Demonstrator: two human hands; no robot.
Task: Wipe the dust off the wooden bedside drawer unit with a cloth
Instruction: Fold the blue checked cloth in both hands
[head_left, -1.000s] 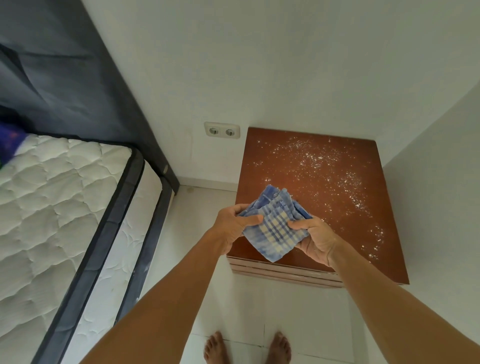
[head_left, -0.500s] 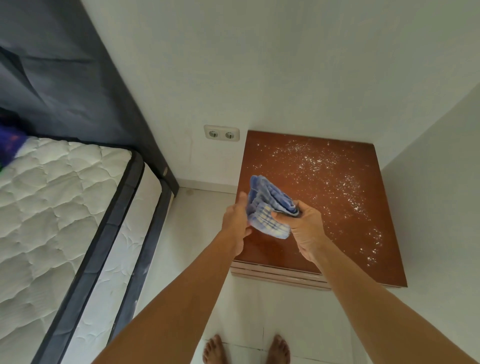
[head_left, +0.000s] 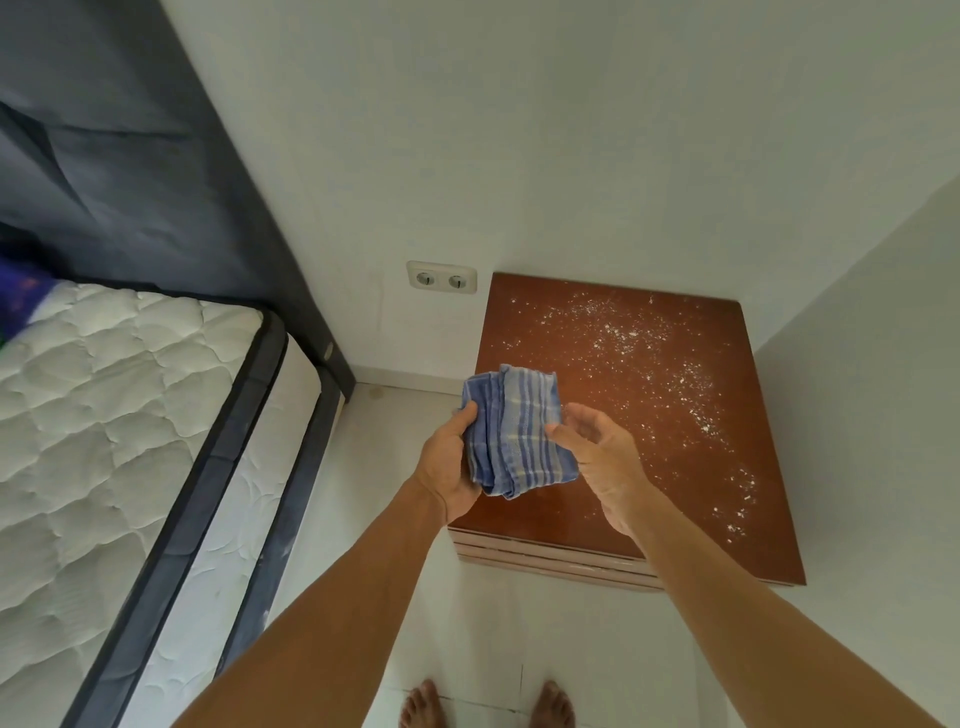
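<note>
The wooden bedside drawer unit (head_left: 649, 467) stands in the corner, its reddish-brown top speckled with white dust (head_left: 675, 374) mostly toward the back and right. A folded blue-and-white striped cloth (head_left: 514, 431) hangs above the unit's front left part. My left hand (head_left: 449, 462) grips the cloth's left side, thumb on top. My right hand (head_left: 602, 452) is beside the cloth's right edge with fingers spread and relaxed, its thumb tip touching the fabric.
A bed with a white quilted mattress (head_left: 104, 441) and dark frame lies to the left. A double wall socket (head_left: 441, 278) sits left of the unit. White walls close in behind and on the right. My bare feet (head_left: 488, 704) stand on the white tiled floor.
The cloth has been folded from an open square into a narrower bundle. My right hand has released its grip and opened, while my left hand has taken the cloth.
</note>
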